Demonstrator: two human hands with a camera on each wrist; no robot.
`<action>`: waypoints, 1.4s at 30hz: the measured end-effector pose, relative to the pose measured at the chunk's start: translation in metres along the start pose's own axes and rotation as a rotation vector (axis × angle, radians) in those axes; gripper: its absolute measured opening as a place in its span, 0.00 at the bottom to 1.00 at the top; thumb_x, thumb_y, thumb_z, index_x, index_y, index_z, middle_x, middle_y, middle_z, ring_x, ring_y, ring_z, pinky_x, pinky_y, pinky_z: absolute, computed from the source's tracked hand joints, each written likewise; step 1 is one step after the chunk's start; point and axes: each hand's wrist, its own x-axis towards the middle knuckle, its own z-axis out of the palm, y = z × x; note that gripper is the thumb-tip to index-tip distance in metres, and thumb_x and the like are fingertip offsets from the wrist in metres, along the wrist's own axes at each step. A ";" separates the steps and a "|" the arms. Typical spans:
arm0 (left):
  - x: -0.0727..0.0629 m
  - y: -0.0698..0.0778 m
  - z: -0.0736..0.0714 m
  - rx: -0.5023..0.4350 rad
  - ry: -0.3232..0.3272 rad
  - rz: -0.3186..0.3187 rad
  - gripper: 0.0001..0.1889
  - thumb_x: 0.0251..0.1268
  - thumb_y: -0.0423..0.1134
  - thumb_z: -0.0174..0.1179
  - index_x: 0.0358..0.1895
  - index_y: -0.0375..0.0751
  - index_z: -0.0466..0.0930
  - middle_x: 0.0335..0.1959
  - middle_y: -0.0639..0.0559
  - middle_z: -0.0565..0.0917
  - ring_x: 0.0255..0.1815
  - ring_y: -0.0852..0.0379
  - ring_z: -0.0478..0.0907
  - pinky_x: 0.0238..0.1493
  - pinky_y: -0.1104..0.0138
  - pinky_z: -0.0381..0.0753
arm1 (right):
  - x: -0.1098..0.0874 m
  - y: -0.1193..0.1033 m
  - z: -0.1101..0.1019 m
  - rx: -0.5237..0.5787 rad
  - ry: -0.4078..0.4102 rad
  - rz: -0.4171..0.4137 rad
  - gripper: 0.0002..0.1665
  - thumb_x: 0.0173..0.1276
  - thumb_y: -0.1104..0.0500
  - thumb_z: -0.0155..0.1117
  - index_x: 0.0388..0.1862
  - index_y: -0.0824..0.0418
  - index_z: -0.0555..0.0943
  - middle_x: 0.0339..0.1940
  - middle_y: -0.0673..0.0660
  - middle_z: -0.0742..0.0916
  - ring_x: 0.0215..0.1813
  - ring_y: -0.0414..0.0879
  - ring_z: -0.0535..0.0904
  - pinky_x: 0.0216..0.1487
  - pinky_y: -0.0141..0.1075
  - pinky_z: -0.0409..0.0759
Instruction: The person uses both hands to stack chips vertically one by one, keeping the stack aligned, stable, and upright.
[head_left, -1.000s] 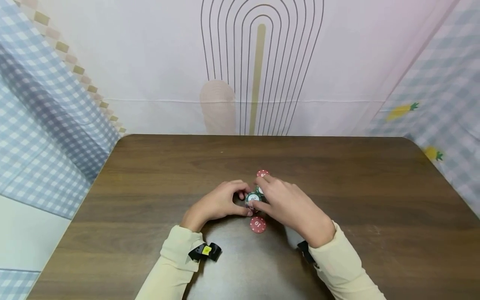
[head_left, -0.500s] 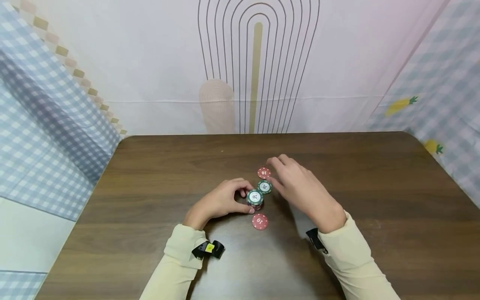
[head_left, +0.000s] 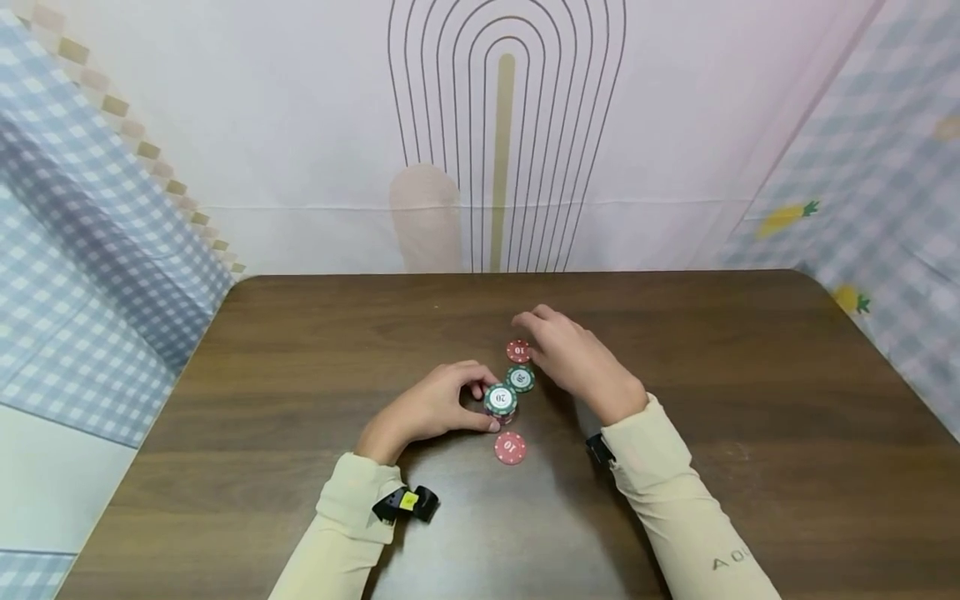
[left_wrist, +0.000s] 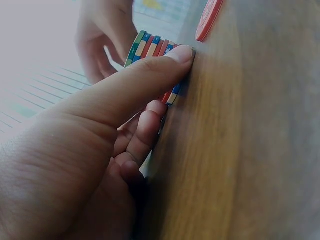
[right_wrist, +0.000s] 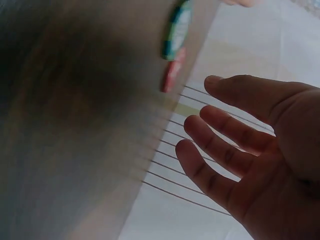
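A short stack of poker chips (head_left: 500, 400) stands mid-table, a green chip marked 20 on top. My left hand (head_left: 431, 408) grips the stack's left side between thumb and fingers. Seen from the left wrist, the thumb lies across the striped edges of red, blue and green chips (left_wrist: 142, 47). Just beyond the stack is a single green chip (head_left: 521, 379), with a red chip (head_left: 518, 351) marked 10 farther back. My right hand (head_left: 581, 362) hovers beside these two, fingers loosely spread in the right wrist view and holding nothing. Another red 10 chip (head_left: 510, 448) lies nearer me.
The chips are on a brown wooden table (head_left: 315, 333). Behind its far edge hangs a white patterned cloth (head_left: 300, 150). Blue checked cloth (head_left: 97, 225) hangs at the left, and more checked cloth (head_left: 885, 208) at the right.
The right hand has come off the top of the stack and moved to the far side, then a little left toward the far red chip. The left hand keeps its hold on the stack.
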 end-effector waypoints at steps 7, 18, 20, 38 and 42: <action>0.005 0.003 0.004 0.000 -0.022 0.011 0.20 0.57 0.44 0.80 0.51 0.50 0.85 0.39 0.59 0.80 0.44 0.60 0.75 0.51 0.66 0.75 | 0.003 0.015 0.007 0.059 -0.085 0.020 0.21 0.72 0.69 0.68 0.63 0.62 0.82 0.59 0.60 0.84 0.59 0.53 0.83 0.61 0.50 0.82; 0.004 0.009 0.000 0.002 -0.042 0.015 0.20 0.58 0.43 0.80 0.52 0.48 0.85 0.40 0.58 0.80 0.45 0.59 0.75 0.51 0.65 0.76 | 0.002 0.016 0.009 0.010 -0.159 0.007 0.19 0.76 0.62 0.68 0.64 0.59 0.84 0.58 0.59 0.83 0.58 0.55 0.81 0.61 0.51 0.81; 0.001 0.009 -0.002 0.005 -0.042 0.016 0.21 0.58 0.44 0.80 0.53 0.48 0.85 0.40 0.58 0.80 0.45 0.59 0.74 0.51 0.65 0.75 | 0.002 0.012 0.010 0.000 -0.158 0.005 0.18 0.76 0.61 0.68 0.63 0.59 0.85 0.56 0.59 0.83 0.57 0.55 0.80 0.60 0.50 0.81; -0.013 0.004 -0.010 0.006 0.008 -0.006 0.20 0.57 0.44 0.81 0.52 0.48 0.85 0.40 0.57 0.80 0.45 0.58 0.75 0.50 0.64 0.76 | 0.018 -0.009 0.014 -0.047 -0.153 -0.008 0.14 0.76 0.61 0.69 0.58 0.62 0.85 0.51 0.59 0.83 0.51 0.53 0.80 0.56 0.45 0.82; -0.011 0.003 -0.009 0.007 0.003 -0.023 0.20 0.58 0.44 0.80 0.52 0.49 0.85 0.41 0.57 0.81 0.45 0.58 0.75 0.51 0.64 0.76 | 0.017 -0.008 0.015 -0.066 -0.140 -0.014 0.13 0.76 0.61 0.66 0.56 0.63 0.85 0.48 0.60 0.82 0.48 0.53 0.79 0.53 0.45 0.82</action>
